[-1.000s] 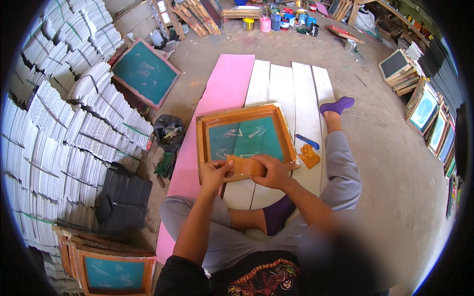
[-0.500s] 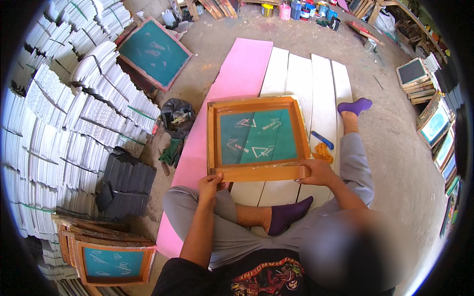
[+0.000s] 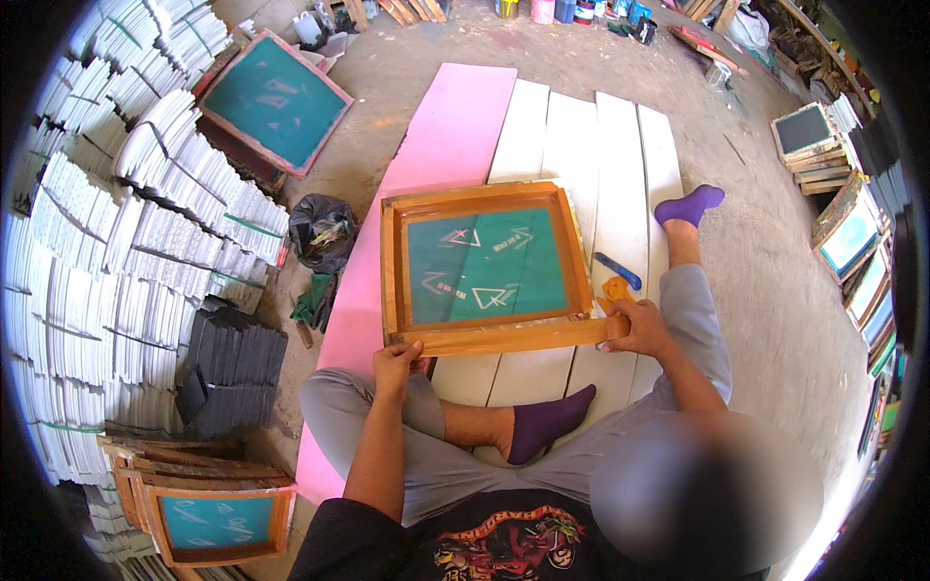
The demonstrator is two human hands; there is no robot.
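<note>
Head view: holding what with the left hand (image 3: pixel 395 370)?

— Pinching one end of the brown tape (image 3: pixel 513 340), near the lower left corner of the wooden frame (image 3: pixel 391 261). Closed firmly there, with thumb on top and fingers mostly out of sight.

— And with the right hand (image 3: pixel 641 329)?

— Curled closed around the rolled end of the same tape, just beside the frame's lower right corner.

— Slack anywhere?

— Pulled straight from hand to hand along the frame's near bar, just below the middle of the picture. Impossible to tell whether pressed to the wood or just above it.

— And inside the frame?

— Stretched flat: green mesh (image 3: pixel 528 266) with pale triangular marks. Lying at the centre of the picture, over the pink board (image 3: pixel 441 126) and white boards (image 3: pixel 620 165).

— Close to the right hand?

— Near the fingers, a crumpled orange piece (image 3: pixel 617 289); just above, a blue cutter (image 3: pixel 618 271).

— Toward the picture's left?

— Beside the pink board, a black plastic bag (image 3: pixel 323 232); farther out, stacks of white sheets (image 3: pixel 174 232).
</note>
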